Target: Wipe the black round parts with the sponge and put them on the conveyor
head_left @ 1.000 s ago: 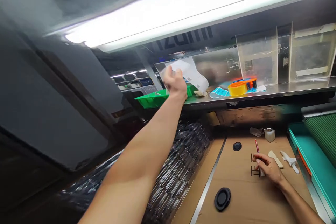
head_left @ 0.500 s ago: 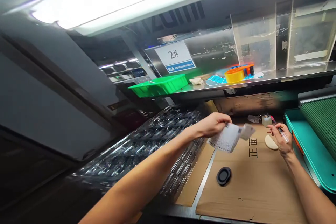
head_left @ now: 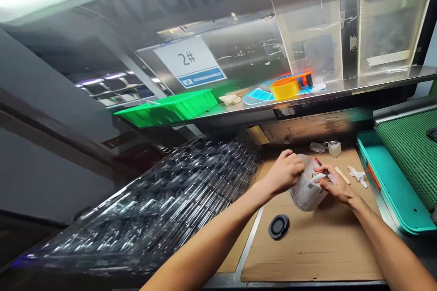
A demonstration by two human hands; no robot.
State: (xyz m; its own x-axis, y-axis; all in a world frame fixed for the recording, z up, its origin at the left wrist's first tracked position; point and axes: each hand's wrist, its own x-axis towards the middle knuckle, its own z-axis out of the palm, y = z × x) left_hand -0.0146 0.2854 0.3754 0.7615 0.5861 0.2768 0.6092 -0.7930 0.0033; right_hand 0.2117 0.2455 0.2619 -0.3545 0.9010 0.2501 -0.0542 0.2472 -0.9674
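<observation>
My left hand (head_left: 287,173) is closed on the left edge of a printed whitish sheet (head_left: 305,195), which curls in the air above the cardboard (head_left: 321,245). Small print and a square code show on it. A slim pen with a red end (head_left: 326,171) is held in my right hand (head_left: 336,188), whose fingers are at the sheet's right edge; whether they grip the sheet too I cannot tell. A black round lid-like part (head_left: 278,226) lies on the cardboard below the hands. Right of the pen lie a pale flat strip (head_left: 342,175) and a crumpled white piece (head_left: 357,176).
At left are stacked black trays in clear wrap (head_left: 164,200). A teal tray (head_left: 392,191) and a green mat (head_left: 409,154) stand at right. A small bottle (head_left: 334,148) is at the back. The shelf above holds a green bin (head_left: 170,108) and a yellow tape roll (head_left: 285,87).
My right hand has moved left to the sheet, still with the pen. The sheet now curls between both hands. The view has shifted, and the pale strip and white piece now show.
</observation>
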